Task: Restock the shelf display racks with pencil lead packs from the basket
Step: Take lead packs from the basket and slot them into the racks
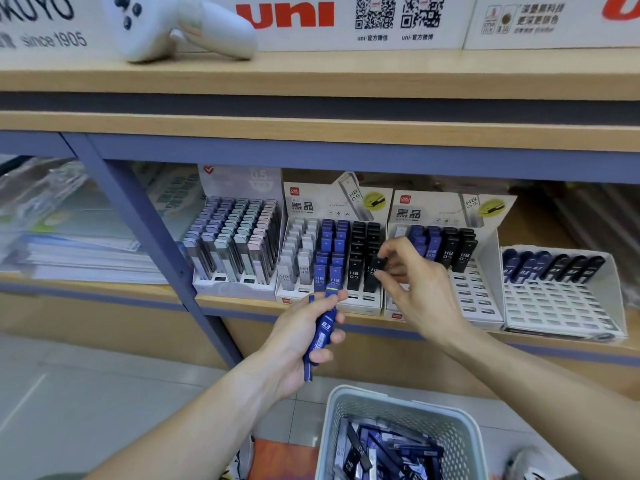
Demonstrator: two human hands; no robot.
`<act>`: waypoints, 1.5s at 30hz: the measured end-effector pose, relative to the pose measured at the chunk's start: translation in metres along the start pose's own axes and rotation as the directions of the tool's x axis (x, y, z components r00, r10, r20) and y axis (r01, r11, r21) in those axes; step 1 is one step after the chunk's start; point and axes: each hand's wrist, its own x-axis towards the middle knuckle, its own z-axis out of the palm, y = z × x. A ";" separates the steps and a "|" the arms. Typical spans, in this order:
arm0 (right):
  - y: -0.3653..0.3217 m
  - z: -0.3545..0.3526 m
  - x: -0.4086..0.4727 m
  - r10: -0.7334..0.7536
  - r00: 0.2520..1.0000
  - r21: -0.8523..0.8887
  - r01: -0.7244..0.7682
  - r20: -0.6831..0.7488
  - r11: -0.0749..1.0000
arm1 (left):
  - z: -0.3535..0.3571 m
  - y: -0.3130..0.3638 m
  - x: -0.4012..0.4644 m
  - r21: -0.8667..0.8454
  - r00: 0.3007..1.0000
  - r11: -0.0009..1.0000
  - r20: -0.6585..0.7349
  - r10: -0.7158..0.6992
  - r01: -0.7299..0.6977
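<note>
Reaching toward the shelf (311, 308), your right hand (415, 285) pinches a black lead pack (375, 268) between thumb and fingertips, holding it upright at the front of the black column in the second rack (332, 299). Whether the pack is seated in a slot cannot be told.

Your left hand (304, 337) is lower and nearer to you, just in front of the shelf edge. Its fingers curl round a few blue packs (323, 332), which point up and slightly away from you.

Four racks stand side by side on the shelf. The leftmost, the pastel rack (235, 285), is nearly full of grey, lilac, green and pink packs. The second rack holds white, blue and black columns of packs marked HB 0.5. The third rack (485, 306), partly behind your right hand, has blue and black packs at the back and bare slots in front. The fourth rack (561, 306), at far right, has one back row of blue and black packs, with bare slots below.

At the bottom of the view, a pale perforated basket (398, 403) sits on the floor between your forearms, holding a loose heap of blue, black and white packs (384, 452).

A white controller (180, 26) rests on the shelf top above, in front of brand signs. Stacked clear-wrapped paper goods (69, 237) fill the bay at left.
</note>
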 end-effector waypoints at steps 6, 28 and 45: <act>0.004 0.005 0.001 -0.044 0.999 -0.123 0.044 0.001 0.991 | 0.004 0.000 -0.002 -0.020 0.998 1.000 0.064 -0.021 0.022; -0.064 -0.001 -0.025 0.558 0.680 0.484 -0.732 0.475 0.480 | 0.033 -0.008 0.007 -0.073 1.000 0.997 0.015 -0.002 0.003; 0.039 -0.061 0.005 0.363 0.906 0.011 -0.370 -0.220 0.929 | 0.054 -0.010 0.026 0.021 0.983 0.998 0.175 -0.054 0.051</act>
